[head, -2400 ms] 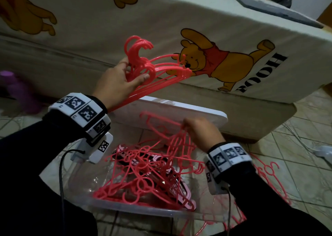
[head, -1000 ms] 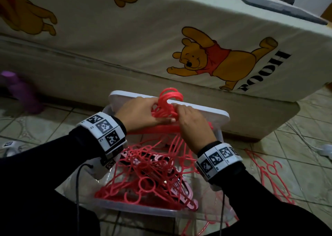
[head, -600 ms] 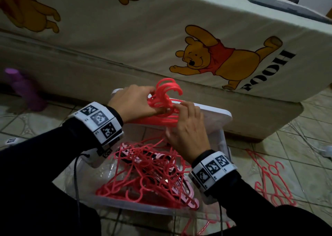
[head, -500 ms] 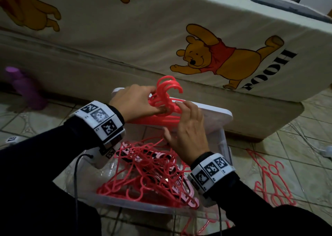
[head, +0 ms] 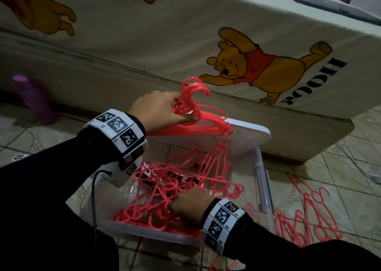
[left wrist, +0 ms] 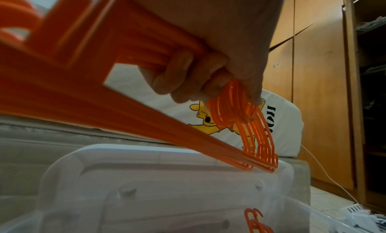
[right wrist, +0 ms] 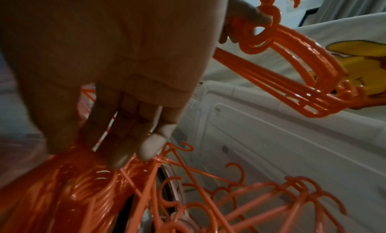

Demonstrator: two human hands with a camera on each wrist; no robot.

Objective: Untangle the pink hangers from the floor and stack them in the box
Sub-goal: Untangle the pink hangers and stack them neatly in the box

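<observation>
Both hands had parted: the left hand (head: 158,110) kept pinching the hanger bundle (head: 198,116) above the box (head: 262,186), while the right hand (head: 188,203) dropped onto the tangled hangers (head: 179,186), fingers (right wrist: 125,134) apparently straight.

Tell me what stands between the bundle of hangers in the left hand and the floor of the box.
The left hand grips a neat bundle of hangers above the clear box. Below it a tangled pile of hangers covers the box floor, and the right hand reaches into that pile. The white lid leans behind, not in the path.
</observation>
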